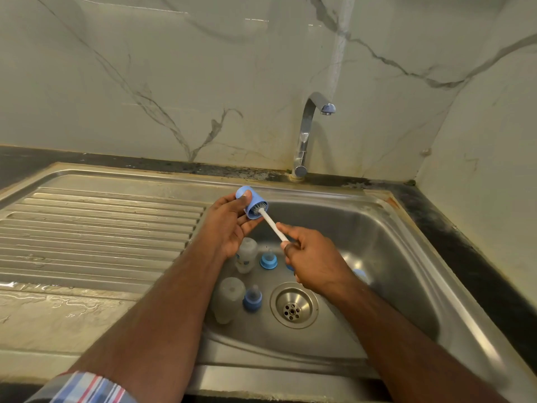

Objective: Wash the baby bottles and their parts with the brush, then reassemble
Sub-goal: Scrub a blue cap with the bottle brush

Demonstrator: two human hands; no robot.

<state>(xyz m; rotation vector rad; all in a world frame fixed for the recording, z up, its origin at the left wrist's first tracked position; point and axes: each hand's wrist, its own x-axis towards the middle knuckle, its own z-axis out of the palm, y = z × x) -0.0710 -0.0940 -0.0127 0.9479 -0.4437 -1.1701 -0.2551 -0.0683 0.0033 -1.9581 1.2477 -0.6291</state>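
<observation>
Blue bottle cap (250, 202) sits clamped in your L hand (229, 225), mouth facing 4 o'clock. Your R hand (312, 261) pinches the white brush (271, 223) handle; shaft runs toward 10 o'clock, bristles inside cap, above the sink (377, 257).

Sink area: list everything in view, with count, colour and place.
Cap: one, blue, in the left hand above the basin.
Brush: one, white handle, bristles inside the cap.
Bottles: two, cloudy clear, lying on the basin floor, left.
Teat rings: two clearly seen, blue, beside the bottles; other blue parts hidden behind the right hand.
Drain: one, steel, basin floor.
Sink: one, steel, drainboard at left.
Tap: one, chrome, behind basin, not running.
Left hand: holds cap.
Right hand: grips brush handle.
</observation>
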